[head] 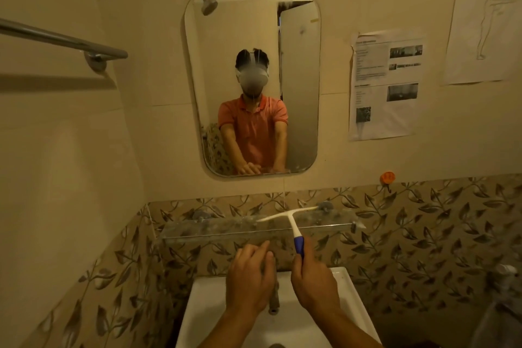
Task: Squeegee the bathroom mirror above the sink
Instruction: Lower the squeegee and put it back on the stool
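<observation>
The rounded rectangular mirror (pixel 299 70) hangs on the tiled wall above a white sink (pixel 197 308). Thin water streaks run down its middle, and it reflects a person in an orange shirt. My right hand (pixel 313 282) grips the blue handle of a white T-shaped squeegee (pixel 291 220), whose blade lies tilted over the glass shelf (pixel 214 230), well below the mirror. My left hand (pixel 251 277) hovers over the sink next to the right hand, fingers loosely bent, holding nothing.
A metal faucet (pixel 274 302) stands at the sink's back, partly hidden by my hands. A towel bar (pixel 62 39) juts out at the left. Paper sheets (pixel 381 87) are taped to the wall right of the mirror. An orange hook (pixel 387 177) sits on the wall.
</observation>
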